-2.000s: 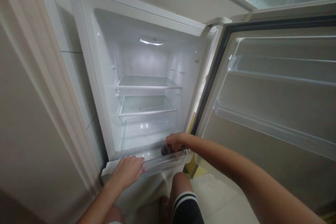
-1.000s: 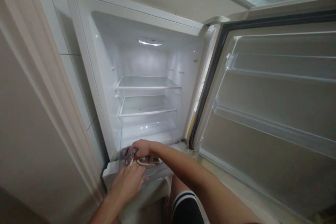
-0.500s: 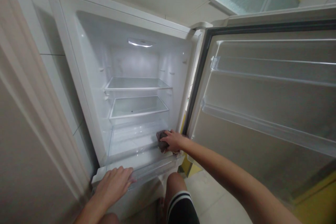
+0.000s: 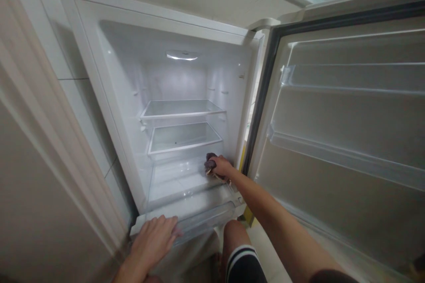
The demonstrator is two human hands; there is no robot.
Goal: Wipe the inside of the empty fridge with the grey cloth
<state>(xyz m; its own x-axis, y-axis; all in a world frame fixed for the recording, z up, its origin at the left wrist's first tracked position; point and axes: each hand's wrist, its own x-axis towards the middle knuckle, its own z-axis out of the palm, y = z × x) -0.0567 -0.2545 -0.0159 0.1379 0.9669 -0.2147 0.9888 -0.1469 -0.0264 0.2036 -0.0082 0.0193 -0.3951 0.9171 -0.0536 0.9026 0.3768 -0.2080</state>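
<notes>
R hand (image 4: 223, 166) closed round cloth (image 4: 210, 162); fingers bent, cloth bunched, part of it showing past them. Cloth dk grey-purple w/ pale bits, at R side of drawer (image 4: 209, 217), toward its rear; contact w/ drawer side wall: can't tell.

L hand (image 4: 157, 236) at L end of drawer front, palm down, fingers bent over the rim; how tightly it grips, can't tell. Hands well apart, most of drawer front btwn them.

Drawer: clear plastic, bottom of fridge (image 4: 159, 12); small bright reflections within its walls.

Above drawer: lower shelf (image 4: 186, 136), glass w/ white edging, one small dk spot on it. Higher above drawer: upper shelf (image 4: 182, 107), same type; then lamp (image 4: 182, 56), lit, near top of compartment.

R of drawer: door (image 4: 345, 110), swung wide, dk grey seal (image 4: 265, 84) round its edge, two clear racks (image 4: 332, 154) across inner face, one over the other.

In front of drawer, below: knee (image 4: 235, 232) + black shorts (image 4: 245, 267), white stripes at hem.

L of drawer: tiled wall (image 4: 73, 57), then pale trim (image 4: 49, 97).
</notes>
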